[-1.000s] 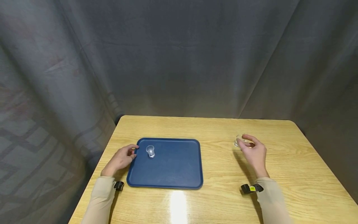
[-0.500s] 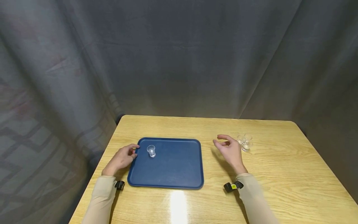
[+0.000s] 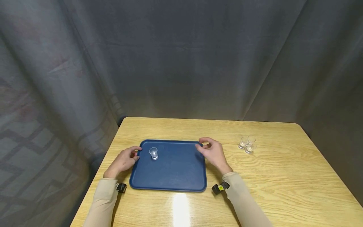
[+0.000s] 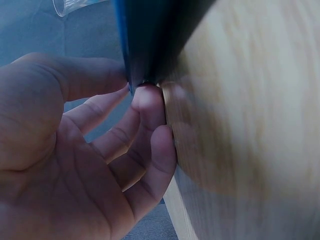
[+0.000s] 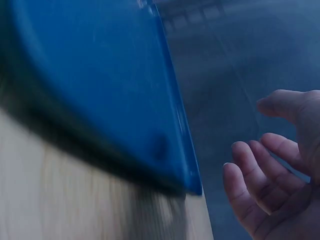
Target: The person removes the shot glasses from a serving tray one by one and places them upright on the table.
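My left hand (image 3: 123,161) grips the left rim of a dark blue tray (image 3: 173,173). In the left wrist view its thumb (image 4: 95,77) lies on one side of the rim and fingertips are at the underside. One small clear shot glass (image 3: 153,153) stands upright on the tray, toward the far left corner. Over the tray's far right corner hovers my right hand (image 3: 214,154), fingers loosely bent and holding nothing. The right wrist view shows that hand's fingers (image 5: 245,165) apart from the tray's edge.
Three more clear shot glasses (image 3: 249,148) stand close together on the wooden table (image 3: 283,176), right of the tray. A grey curtain (image 3: 181,63) hangs behind the table and at both sides.
My right hand has moved left from beside the three shot glasses to the tray's right corner, uncovering those glasses. The left hand stays at the tray's left rim.
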A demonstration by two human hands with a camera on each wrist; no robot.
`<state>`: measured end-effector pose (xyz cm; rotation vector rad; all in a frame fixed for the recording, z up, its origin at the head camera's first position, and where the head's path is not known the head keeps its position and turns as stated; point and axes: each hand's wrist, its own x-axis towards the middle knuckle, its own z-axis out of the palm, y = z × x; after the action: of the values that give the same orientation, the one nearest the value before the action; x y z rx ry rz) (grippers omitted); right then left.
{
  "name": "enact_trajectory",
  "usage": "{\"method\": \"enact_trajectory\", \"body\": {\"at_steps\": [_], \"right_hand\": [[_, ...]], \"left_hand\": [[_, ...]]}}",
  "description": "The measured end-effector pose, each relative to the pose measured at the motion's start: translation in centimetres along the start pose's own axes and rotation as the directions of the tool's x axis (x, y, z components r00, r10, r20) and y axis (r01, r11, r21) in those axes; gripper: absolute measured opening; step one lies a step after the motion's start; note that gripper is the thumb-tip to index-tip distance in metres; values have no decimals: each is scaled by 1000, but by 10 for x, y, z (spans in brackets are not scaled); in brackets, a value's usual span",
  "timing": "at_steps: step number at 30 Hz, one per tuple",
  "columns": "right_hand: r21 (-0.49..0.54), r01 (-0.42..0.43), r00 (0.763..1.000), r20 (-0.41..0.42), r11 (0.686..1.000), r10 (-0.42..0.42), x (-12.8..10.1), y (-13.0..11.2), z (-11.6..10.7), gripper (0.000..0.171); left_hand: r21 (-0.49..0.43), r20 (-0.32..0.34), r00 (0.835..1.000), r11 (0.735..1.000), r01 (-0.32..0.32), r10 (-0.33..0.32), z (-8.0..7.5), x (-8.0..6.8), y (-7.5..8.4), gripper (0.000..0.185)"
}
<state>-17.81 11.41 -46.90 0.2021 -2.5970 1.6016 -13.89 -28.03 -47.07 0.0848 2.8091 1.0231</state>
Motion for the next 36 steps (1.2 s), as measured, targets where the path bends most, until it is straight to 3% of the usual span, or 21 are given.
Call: {"method": "enact_trajectory", "body": {"at_steps": [10, 17, 26, 36], "right_hand": [[-27, 64, 990, 127, 998, -60, -1, -22, 38, 37], [-54, 132, 966, 230, 990, -116, -3, -37, 58, 38], [-48, 153, 932, 338, 987, -129, -4, -54, 86, 41], [-73, 197, 923, 350, 978, -160, -2, -61, 115, 38]], "left_hand": [[3, -2, 1000, 1000, 8, -8, 0, -1, -1, 36], [1, -13, 1000, 1000, -3, 3, 0, 1, -1, 37], [14, -12, 1000, 1000, -3, 3, -1, 0, -1, 37], [23, -17, 1000, 1000, 4, -4, 3, 1, 0, 37]]}}
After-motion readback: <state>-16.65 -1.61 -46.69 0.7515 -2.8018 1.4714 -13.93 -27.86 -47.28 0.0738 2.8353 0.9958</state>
